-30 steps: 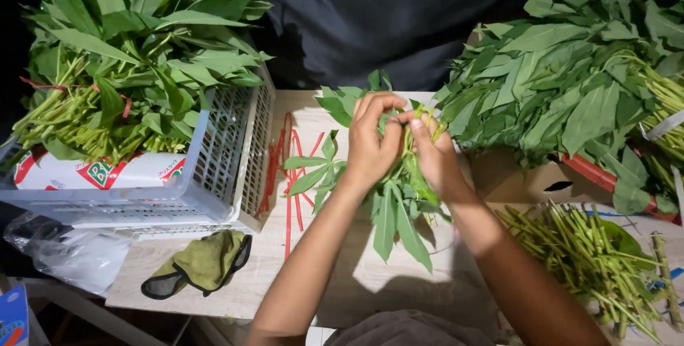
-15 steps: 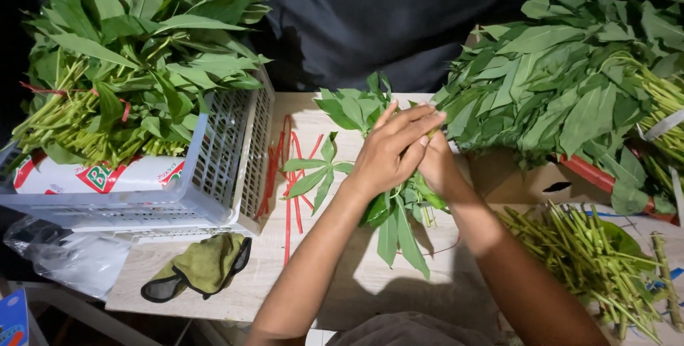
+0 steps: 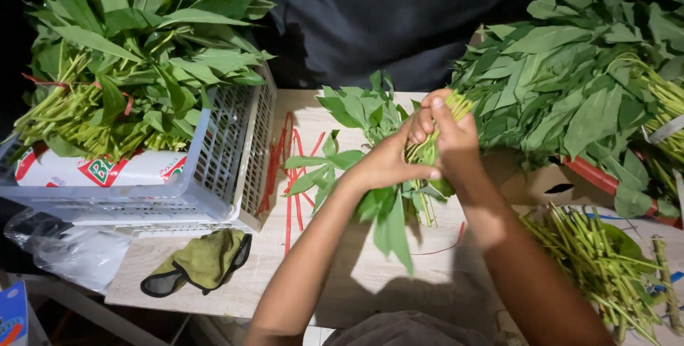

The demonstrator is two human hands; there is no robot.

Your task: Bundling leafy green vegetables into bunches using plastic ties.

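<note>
Green leafy stalks filled the scene: a big loose heap of greens (image 3: 584,82) lay at two o'clock, and tied bundles (image 3: 121,75) were piled in a pale plastic basket (image 3: 228,168) at ten o'clock. Pale wood showed between them as the table (image 3: 356,275). At four o'clock lay a pile of trimmed stems (image 3: 598,260). At the centre, a small bunch of leafy stalks (image 3: 377,139) was held above the table, leaves hanging toward six o'clock. Both hands were closed round its stems: the left hand (image 3: 388,164) wrapped them from eight o'clock, the right hand (image 3: 449,139) clasped them from four o'clock, touching the left. Red ties (image 3: 292,168) lay just beside the basket, and an olive-green cloth (image 3: 203,260) at seven o'clock.
</note>
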